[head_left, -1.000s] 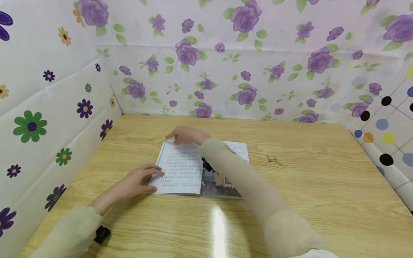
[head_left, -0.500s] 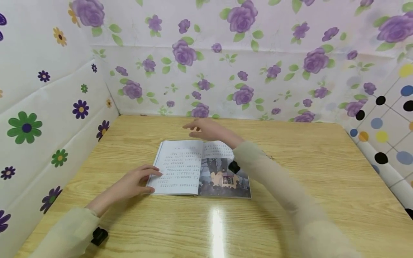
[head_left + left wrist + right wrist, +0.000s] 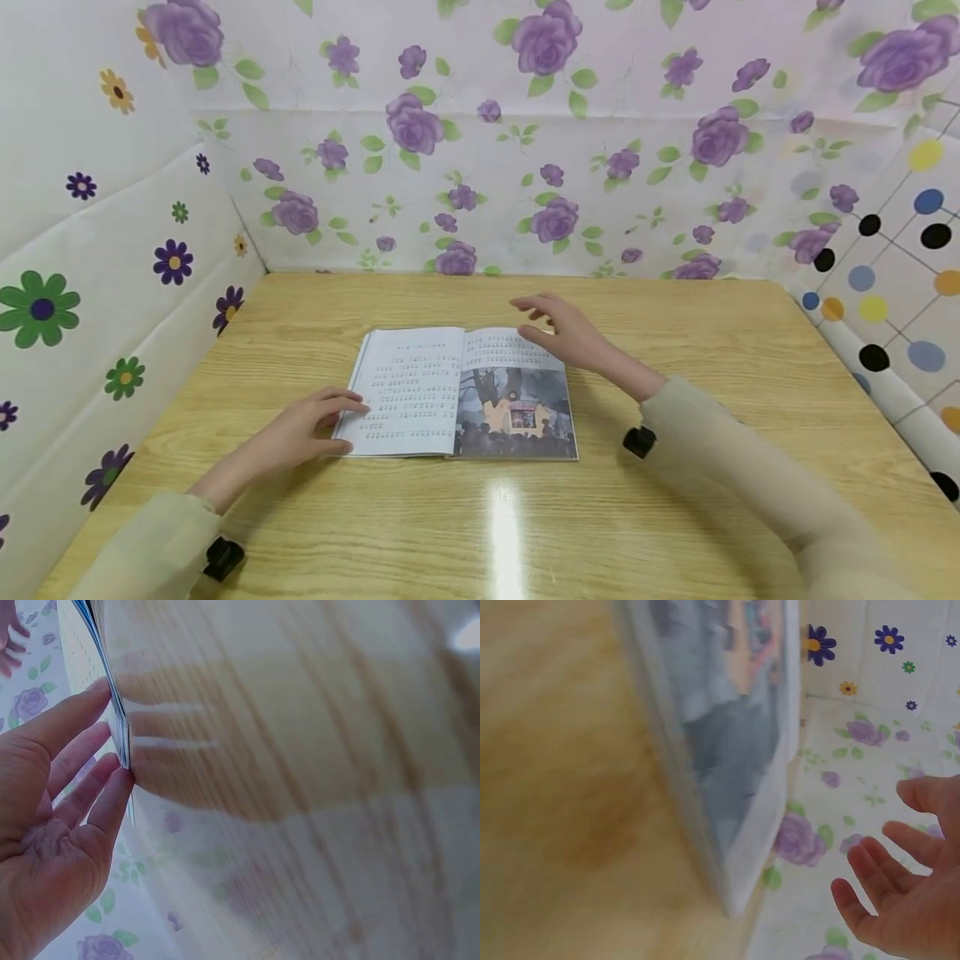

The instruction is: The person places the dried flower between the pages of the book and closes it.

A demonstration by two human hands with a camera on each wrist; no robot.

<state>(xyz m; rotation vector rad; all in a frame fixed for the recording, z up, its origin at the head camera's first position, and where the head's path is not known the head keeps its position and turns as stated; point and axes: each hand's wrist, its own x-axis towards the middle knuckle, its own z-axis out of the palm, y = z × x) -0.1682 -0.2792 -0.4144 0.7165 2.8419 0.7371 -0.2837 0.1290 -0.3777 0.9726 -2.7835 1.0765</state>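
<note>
An open book [image 3: 408, 392] lies on the table, printed text on its left page and a dark picture below text on the right. My left hand [image 3: 300, 425] rests on the left page's outer edge, fingertips on the paper and thumb near the lower corner. In the left wrist view, the thumb and fingertips of the left hand [image 3: 60, 817] touch the book's edge. Over the top right corner of the book hovers my right hand [image 3: 570, 333], its fingers loosely spread and holding nothing. The right wrist view shows the right hand [image 3: 907, 877] apart from the book [image 3: 727, 772].
The wooden table [image 3: 420, 533] carries a bright light reflection near its front. Flowered sheeting [image 3: 480, 167] stands along the back, with more patterned sheeting at both sides. A small black device [image 3: 640, 442] sits at the right wrist and a similar one [image 3: 223, 558] at the left.
My right hand has swept from the left page's top edge across to the book's top right corner, uncovering the right page. My left hand has stayed at the left page's edge.
</note>
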